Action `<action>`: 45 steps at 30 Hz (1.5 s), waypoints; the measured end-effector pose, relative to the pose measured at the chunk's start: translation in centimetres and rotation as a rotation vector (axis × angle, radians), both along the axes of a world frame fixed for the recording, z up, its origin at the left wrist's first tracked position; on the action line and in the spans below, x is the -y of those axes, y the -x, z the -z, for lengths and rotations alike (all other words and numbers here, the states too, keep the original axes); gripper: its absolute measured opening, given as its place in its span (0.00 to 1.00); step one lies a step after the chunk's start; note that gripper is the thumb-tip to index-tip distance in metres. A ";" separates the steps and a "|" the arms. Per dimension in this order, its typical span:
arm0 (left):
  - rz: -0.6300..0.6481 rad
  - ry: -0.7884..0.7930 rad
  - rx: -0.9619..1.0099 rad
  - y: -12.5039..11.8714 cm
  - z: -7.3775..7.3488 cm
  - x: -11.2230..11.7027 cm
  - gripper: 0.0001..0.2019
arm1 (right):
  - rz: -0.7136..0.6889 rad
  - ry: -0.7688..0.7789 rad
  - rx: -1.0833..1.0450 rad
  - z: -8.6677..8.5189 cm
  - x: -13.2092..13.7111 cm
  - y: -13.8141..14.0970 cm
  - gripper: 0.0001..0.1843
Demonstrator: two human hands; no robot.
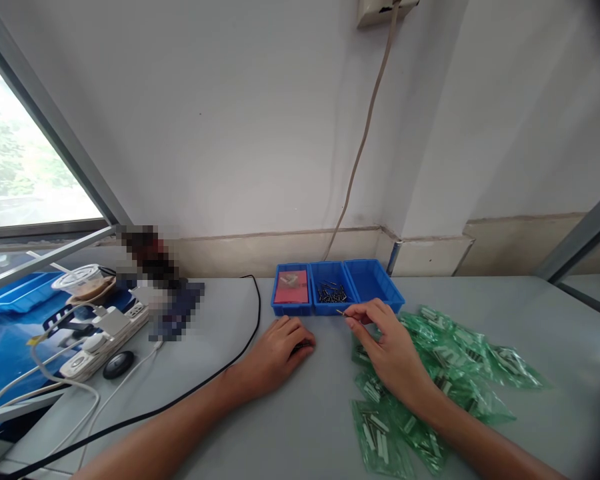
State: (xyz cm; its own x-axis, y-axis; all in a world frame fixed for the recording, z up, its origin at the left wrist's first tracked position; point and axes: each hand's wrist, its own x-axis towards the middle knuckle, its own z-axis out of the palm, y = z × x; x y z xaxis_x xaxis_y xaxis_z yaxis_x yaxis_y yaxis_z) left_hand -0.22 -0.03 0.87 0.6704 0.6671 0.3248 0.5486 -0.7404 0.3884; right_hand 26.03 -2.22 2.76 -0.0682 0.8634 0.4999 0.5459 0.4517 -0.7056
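Observation:
My right hand [387, 343] pinches a small thin metal pin [341, 312] between thumb and fingers, just in front of the middle blue tray [331, 303], which holds several dark pins. My left hand [275, 353] rests on the grey table with its fingers curled over a small dark object [303, 347] that I cannot make out. Under and beside my right forearm lie several green transparent bags [450, 363] of small metal parts. The left blue tray [291, 293] holds a red pad. The right blue tray [375, 283] looks empty.
A black cable [253, 313] curves across the table left of my left hand. A white power strip [105, 337] with plugs and white cords sits at the far left, beside a blurred-out object. A beige cord [360, 147] runs down the wall to the trays.

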 end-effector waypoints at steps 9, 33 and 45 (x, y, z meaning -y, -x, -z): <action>-0.005 -0.012 -0.007 0.0 0.1 -0.1 0.06 | -0.005 0.011 0.009 0.0 0.0 0.0 0.08; 0.003 0.011 -0.002 0.1 0.1 -0.1 0.04 | -0.019 0.022 -0.114 0.6 -0.1 0.0 0.14; -0.001 0.011 0.000 0.0 -0.1 0.0 0.05 | -0.014 0.049 -0.089 -0.1 0.2 0.3 0.12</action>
